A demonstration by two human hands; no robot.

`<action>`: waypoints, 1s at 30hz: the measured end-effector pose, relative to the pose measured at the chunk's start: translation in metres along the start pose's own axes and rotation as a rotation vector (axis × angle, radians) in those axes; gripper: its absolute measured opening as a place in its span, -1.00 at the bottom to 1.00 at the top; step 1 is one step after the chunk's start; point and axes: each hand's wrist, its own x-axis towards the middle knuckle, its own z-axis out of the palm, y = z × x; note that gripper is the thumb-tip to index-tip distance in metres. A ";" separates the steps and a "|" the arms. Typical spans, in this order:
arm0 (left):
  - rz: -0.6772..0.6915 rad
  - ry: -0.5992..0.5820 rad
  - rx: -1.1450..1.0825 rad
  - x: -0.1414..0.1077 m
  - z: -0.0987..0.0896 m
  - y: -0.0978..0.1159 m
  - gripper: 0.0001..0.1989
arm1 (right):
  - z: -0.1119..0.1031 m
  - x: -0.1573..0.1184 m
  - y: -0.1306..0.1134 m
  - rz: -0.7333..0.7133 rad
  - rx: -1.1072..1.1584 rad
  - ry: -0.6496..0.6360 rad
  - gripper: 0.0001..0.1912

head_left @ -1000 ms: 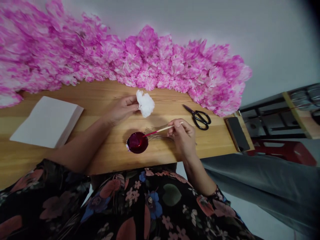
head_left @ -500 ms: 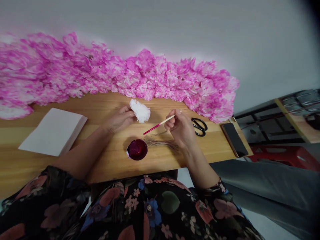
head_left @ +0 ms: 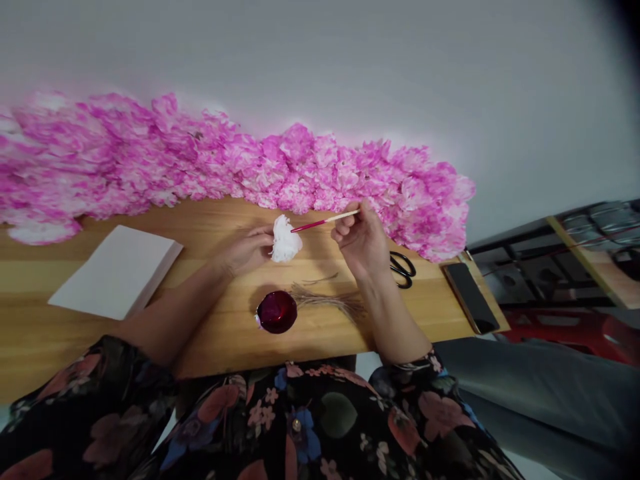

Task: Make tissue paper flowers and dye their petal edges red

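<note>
Between the fingers of my left hand (head_left: 249, 252) is a white ruffled flower (head_left: 286, 241), held up above the table. My right hand (head_left: 361, 237) pinches a thin stick (head_left: 320, 224), pale at the held end and dark pink along the lower half. The stick's pink tip is at the flower's white petals, seemingly touching them. Below both hands stands a small bowl (head_left: 278, 312) with dark pink liquid inside. Beside it lies a bundle of thin brownish wires (head_left: 330, 299), partly behind my right wrist.
A long bank of pink and white flowers (head_left: 295, 167) lines the table's back. A white stack of paper (head_left: 117, 270) lies at left. Black-handled scissors (head_left: 401, 270) and a phone (head_left: 470, 298) lie at right. A person's grey-clad leg (head_left: 530, 387) is beyond the table edge.
The stick has swung up from above the bowl, and its pink tip is now at the flower. The flower has turned in my left hand. The whole view has shifted slightly.
</note>
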 end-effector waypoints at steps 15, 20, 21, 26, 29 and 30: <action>-0.025 -0.014 0.041 -0.001 0.001 0.003 -0.68 | -0.012 0.005 0.023 0.065 -0.026 0.127 -0.77; -0.029 -0.016 0.035 0.000 -0.001 0.002 -0.69 | -0.016 0.007 0.026 0.070 -0.081 0.113 -0.78; -0.032 -0.014 0.034 0.000 -0.002 0.001 -0.69 | -0.017 0.008 0.027 0.069 -0.082 0.113 -0.78; -0.032 -0.009 0.049 0.000 -0.003 0.001 -0.69 | -0.021 0.009 0.030 0.069 -0.070 0.100 -0.80; -0.044 0.003 0.047 0.000 -0.002 0.001 -0.69 | -0.022 0.010 0.031 0.069 -0.088 0.091 -0.79; -0.045 0.008 0.045 -0.001 -0.001 0.002 -0.68 | -0.022 0.010 0.032 0.068 -0.097 0.089 -0.79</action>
